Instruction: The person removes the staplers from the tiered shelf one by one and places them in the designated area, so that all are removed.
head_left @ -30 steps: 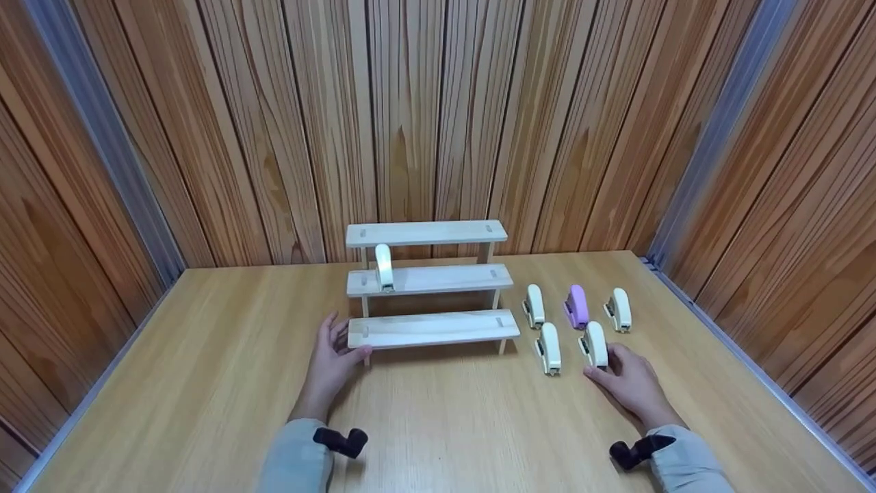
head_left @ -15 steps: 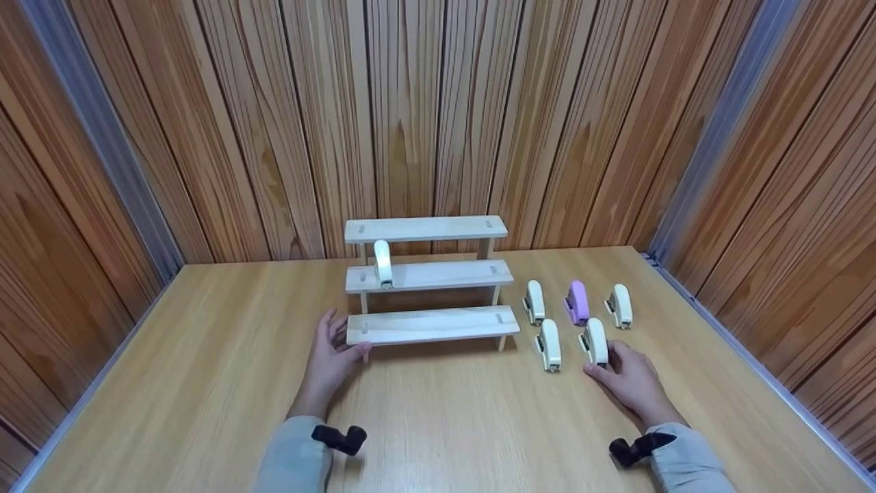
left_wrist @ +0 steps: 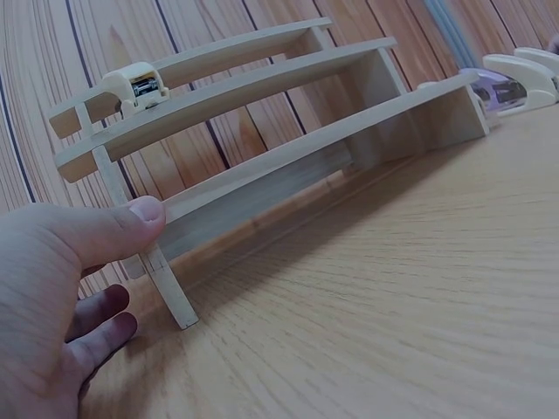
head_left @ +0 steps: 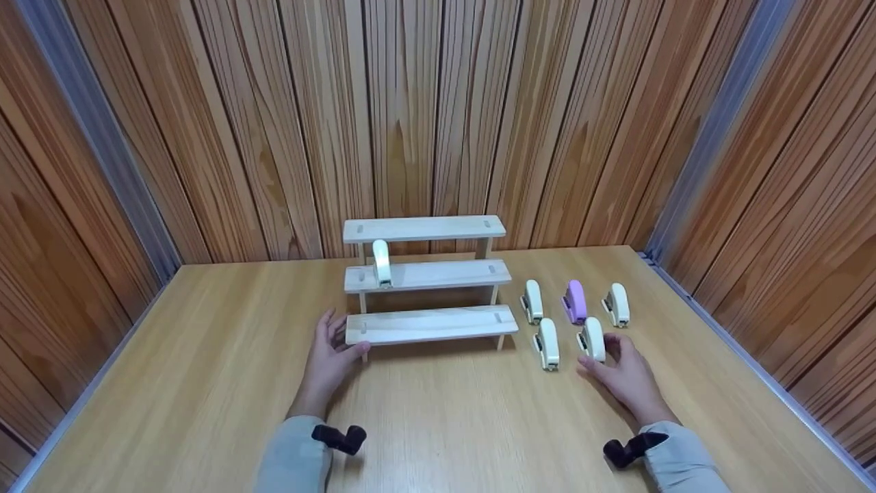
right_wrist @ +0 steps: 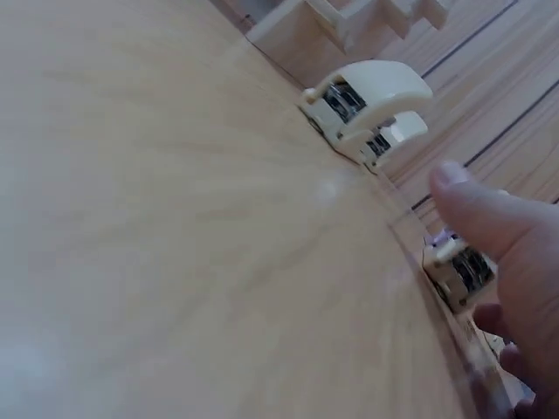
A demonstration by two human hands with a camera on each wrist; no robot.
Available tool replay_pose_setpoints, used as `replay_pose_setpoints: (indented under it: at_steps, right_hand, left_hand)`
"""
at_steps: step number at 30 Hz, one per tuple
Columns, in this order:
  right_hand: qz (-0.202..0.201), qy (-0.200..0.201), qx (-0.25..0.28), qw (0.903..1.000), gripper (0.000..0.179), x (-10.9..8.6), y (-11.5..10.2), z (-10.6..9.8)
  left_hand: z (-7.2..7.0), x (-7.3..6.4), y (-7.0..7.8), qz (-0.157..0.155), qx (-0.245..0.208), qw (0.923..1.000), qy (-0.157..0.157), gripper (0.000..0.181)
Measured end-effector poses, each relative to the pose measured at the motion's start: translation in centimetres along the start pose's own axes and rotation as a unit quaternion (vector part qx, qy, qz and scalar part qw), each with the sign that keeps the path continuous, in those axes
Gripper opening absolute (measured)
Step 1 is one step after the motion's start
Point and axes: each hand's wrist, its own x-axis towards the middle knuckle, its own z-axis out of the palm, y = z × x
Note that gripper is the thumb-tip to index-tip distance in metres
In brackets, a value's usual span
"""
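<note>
A three-tier wooden display rack (head_left: pixel 431 325) stands on the table. My left hand (head_left: pixel 327 366) holds its lower left end, the thumb on the front edge and the fingers behind the side. One white stapler (head_left: pixel 381 263) stands on the middle tier's left end. My right hand (head_left: pixel 629 380) is spread around the near right white stapler (head_left: pixel 590 339). In the right wrist view, the straight thumb (right_wrist: pixel 476 205) stands apart from that stapler's front (right_wrist: pixel 463 275); some fingertip contact is hidden.
Beside the rack stand another near white stapler (head_left: pixel 546 344), a back-left white stapler (head_left: pixel 531 301), a purple stapler (head_left: pixel 575 301) and a back-right white stapler (head_left: pixel 616 305). Wood-panel walls (head_left: pixel 424 123) enclose the table (head_left: pixel 438 424) at the back and sides.
The right hand has shifted slightly forward and left, its thumb spreading away from the stapler. The left hand stays on the rack. The head view has tilted slightly.
</note>
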Motion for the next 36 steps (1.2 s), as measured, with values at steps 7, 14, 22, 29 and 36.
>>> replay_pose_setpoints:
  at_steps: [7, 14, 22, 29, 36]
  right_hand:
    - [0.004, 0.052, -0.005, 0.9986, 0.104, -0.3, -2.8, 0.7]
    - [-0.056, 0.123, -0.061, 0.989, 0.097, 0.0, -6.3, 1.6]
    - [-0.093, 0.144, -0.07, 0.9826, 0.091, 1.0, -9.9, 2.8]
    - [-0.12, 0.13, -0.038, 0.9835, 0.081, 1.8, -12.0, 4.3]
    - [-0.119, 0.096, -0.031, 0.9878, 0.091, 2.1, -14.6, 6.1]
  left_hand:
    - [0.0, 0.2, -0.2, -0.007, 0.002, 1.0, -0.002, 0.101]
    - [0.0, 0.3, -0.4, -0.015, 0.003, 0.9999, 0.0, 0.101]
    - [-0.1, 0.3, -0.2, -0.007, 0.003, 1.0, -0.001, 0.101]
    - [0.2, 0.4, -0.2, 0.005, -0.004, 1.0, 0.002, 0.099]
    - [0.3, 0.4, -0.2, -0.007, 0.002, 0.9999, 0.013, 0.099]
